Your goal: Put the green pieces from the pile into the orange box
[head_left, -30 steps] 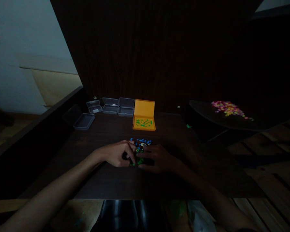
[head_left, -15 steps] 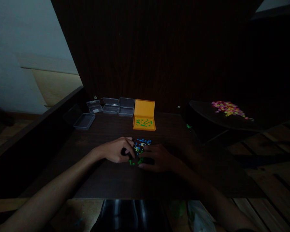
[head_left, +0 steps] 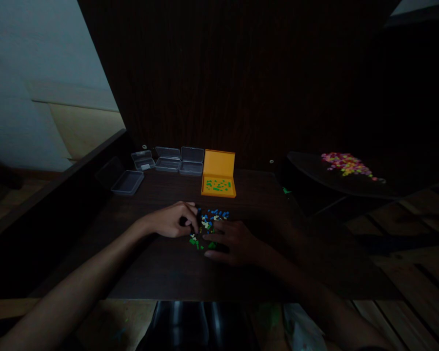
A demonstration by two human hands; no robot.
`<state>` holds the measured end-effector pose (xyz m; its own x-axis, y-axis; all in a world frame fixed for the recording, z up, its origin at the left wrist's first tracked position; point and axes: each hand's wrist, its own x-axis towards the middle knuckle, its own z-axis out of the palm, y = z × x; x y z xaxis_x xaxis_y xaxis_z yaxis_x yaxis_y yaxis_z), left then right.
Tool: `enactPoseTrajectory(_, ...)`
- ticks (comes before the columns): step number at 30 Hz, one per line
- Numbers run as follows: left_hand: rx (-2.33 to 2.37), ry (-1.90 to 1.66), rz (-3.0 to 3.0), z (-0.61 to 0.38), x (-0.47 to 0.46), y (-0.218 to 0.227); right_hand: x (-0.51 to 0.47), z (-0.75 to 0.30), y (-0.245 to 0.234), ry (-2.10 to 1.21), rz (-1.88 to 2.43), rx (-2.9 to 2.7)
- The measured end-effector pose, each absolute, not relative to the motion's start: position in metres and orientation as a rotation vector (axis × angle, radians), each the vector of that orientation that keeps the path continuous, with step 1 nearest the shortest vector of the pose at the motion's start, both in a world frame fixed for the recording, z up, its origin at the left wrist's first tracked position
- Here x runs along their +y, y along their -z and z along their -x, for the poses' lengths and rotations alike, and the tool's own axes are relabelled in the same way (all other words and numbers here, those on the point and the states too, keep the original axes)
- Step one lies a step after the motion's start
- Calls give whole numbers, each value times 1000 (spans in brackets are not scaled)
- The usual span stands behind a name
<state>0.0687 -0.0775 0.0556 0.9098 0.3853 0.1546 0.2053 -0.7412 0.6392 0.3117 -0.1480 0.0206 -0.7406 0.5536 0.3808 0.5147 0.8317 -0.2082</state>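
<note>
A loose pile of small plastic pieces [head_left: 215,213], blue, pale yellow and green, lies on the dark tabletop between my hands. At its left edge is my left hand [head_left: 177,219], its fingers bent downward, with a small gap between index finger and thumb; nothing shows in it. My right hand [head_left: 236,241] reaches in from the right, fingers spread low over the green pieces [head_left: 212,245] and partly covering them. Beyond the pile stands an opened yellow box [head_left: 219,163], with several green pieces lying in its tray.
Clear plastic boxes with raised lids stand left of the yellow box, among them one clear box [head_left: 128,182] nearer the left side panel. A heap of pink and yellow bits [head_left: 347,164] lies on a dark surface at right. A green scrap [head_left: 286,190] is by the table's right edge.
My left hand has moved left and slightly away from me, uncovering green and pale pieces. My right hand has shifted slightly left and toward me, its fingers more spread.
</note>
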Motion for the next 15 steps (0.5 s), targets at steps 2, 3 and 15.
enactPoseTrajectory(2, 395, -352, -2398, -67, -77, -55, -148, -311, -19, -86, 836, -2580)
enactPoseTrajectory(3, 381, -342, -2391, -67, -77, -55, -148, -310, -19, -73, 849, -2578)
enactPoseTrajectory(15, 411, -332, -2416, -67, -75, -54, -151, -303, -29, -145, 852, -2756)
